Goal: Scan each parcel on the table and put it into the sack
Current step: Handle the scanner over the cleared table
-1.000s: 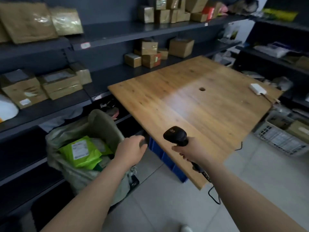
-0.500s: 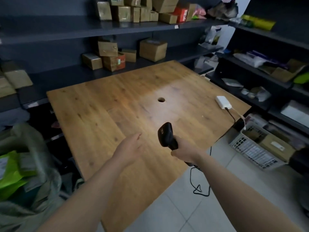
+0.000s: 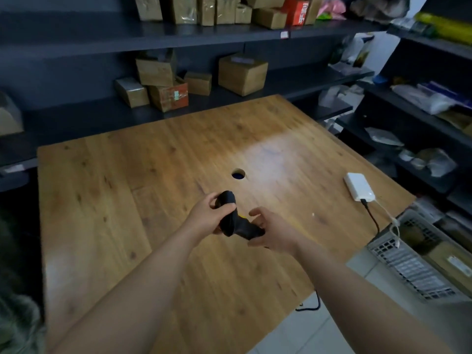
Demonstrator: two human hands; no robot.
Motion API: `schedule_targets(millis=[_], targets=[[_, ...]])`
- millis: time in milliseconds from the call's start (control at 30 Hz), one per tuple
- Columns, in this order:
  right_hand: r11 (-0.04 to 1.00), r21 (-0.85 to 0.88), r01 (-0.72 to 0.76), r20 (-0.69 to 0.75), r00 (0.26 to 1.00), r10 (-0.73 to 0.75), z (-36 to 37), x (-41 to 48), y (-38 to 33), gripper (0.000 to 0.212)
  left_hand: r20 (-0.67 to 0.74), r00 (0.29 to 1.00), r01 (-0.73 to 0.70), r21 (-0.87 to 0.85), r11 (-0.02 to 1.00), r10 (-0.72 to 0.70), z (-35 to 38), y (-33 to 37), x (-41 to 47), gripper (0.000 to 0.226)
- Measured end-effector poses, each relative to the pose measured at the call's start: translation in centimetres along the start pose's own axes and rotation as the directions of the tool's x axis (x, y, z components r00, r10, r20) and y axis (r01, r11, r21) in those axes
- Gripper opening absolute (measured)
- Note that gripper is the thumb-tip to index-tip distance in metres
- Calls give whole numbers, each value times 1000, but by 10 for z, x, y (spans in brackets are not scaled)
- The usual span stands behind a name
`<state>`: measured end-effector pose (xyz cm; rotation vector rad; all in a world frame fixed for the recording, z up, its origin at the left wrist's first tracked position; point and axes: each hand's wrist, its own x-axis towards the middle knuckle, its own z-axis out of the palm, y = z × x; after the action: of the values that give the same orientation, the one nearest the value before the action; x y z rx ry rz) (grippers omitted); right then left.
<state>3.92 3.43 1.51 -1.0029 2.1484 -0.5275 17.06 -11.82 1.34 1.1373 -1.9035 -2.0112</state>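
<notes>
Over the wooden table (image 3: 102,200), both hands now hold the barcode scanner (image 3: 229,221).
Newly come across, the left hand (image 3: 207,215) grips its head; the right hand (image 3: 275,233) curls under the handle; sack (image 3: 15,325) at 8 o'clock.

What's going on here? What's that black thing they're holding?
A person is holding a black barcode scanner over the wooden table with both hands. The left hand grips its head and the right hand curls round its handle. Neither hand holds a parcel. A small white box with cables lies near the table's right edge. A bit of the sack shows at the lower left, and cardboard boxes sit on the shelves behind.
</notes>
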Motion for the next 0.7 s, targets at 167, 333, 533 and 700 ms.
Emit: schedule_targets(millis=[167, 333, 533, 700], targets=[[964, -251, 88, 16, 996, -87, -28, 52, 18, 38, -98, 991, 82, -91, 992, -91, 4, -1, 49, 38], [934, -298, 198, 96, 980, -177, -50, 90, 24, 38, -222, 957, 137, -215, 967, -185, 7, -11, 75, 41], [882, -332, 334, 90, 942, -323, -65, 146, 19, 33, -373, 910, 108, -201, 974, -179, 16, -17, 96, 54], [807, -382, 451, 229, 892, -390, -66, 177, 28, 40, -437, 872, 188, -121, 975, -223, 26, -22, 99, 52]])
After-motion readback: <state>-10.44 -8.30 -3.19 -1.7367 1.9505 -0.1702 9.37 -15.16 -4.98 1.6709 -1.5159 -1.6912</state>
